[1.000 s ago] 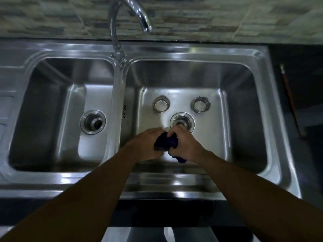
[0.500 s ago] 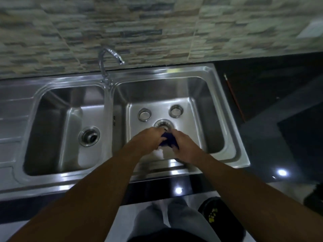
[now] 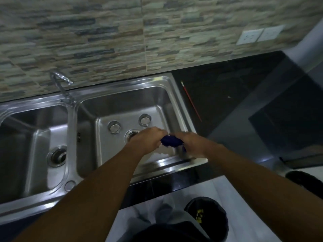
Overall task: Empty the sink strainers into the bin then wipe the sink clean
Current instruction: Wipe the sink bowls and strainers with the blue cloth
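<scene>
A steel double sink (image 3: 122, 88) fills the left and middle of the head view. Two round strainers, one (image 3: 114, 126) on the left and one (image 3: 144, 120) on the right, stand on the floor of the right basin behind its open drain (image 3: 131, 134). The left basin's drain (image 3: 56, 155) is uncovered too. My left hand (image 3: 148, 140) and my right hand (image 3: 190, 143) both grip a bunched dark blue cloth (image 3: 171, 141) over the front right part of the right basin. A black bin (image 3: 208, 219) with yellow scraps inside stands on the floor below.
A curved tap (image 3: 60, 81) rises behind the divider between the basins. A thin red stick (image 3: 191, 101) lies on the black counter (image 3: 236, 95) right of the sink. White wall sockets (image 3: 258, 36) sit on the tiled wall. Another dark round object (image 3: 304, 179) is at the floor's right edge.
The view has pulled back and swung right, bringing the counter, sockets and bin into sight. My hands have moved right and apart slightly, with the cloth stretched between them.
</scene>
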Demonstrator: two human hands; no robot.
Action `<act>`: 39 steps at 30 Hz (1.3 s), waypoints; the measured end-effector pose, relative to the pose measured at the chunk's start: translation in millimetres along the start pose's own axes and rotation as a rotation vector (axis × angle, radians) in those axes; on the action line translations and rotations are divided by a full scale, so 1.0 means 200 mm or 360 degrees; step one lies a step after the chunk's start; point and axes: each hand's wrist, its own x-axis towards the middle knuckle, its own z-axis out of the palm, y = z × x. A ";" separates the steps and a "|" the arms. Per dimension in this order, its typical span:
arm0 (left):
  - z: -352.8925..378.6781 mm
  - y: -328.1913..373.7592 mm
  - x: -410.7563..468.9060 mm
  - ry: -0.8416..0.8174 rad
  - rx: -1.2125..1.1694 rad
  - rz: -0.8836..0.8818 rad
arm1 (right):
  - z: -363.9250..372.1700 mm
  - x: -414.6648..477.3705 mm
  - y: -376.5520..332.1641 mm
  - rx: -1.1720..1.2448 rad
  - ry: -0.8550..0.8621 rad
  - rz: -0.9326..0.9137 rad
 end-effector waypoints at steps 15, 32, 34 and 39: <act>0.45 0.52 0.43 0.0087 -0.0027 0.0166 | 0.07 -0.43 0.73 -0.0156 0.0219 0.0212; 0.63 0.62 0.60 0.0010 0.0197 0.0004 | 0.13 -0.33 0.90 -0.0463 0.0455 0.0287; 0.60 0.61 0.61 -0.0050 0.0097 0.0011 | 0.13 -0.33 0.87 -0.0438 0.0461 0.0328; 0.54 0.56 0.53 0.0038 0.0167 -0.0022 | 0.12 -0.29 0.77 -0.0432 0.0481 0.0440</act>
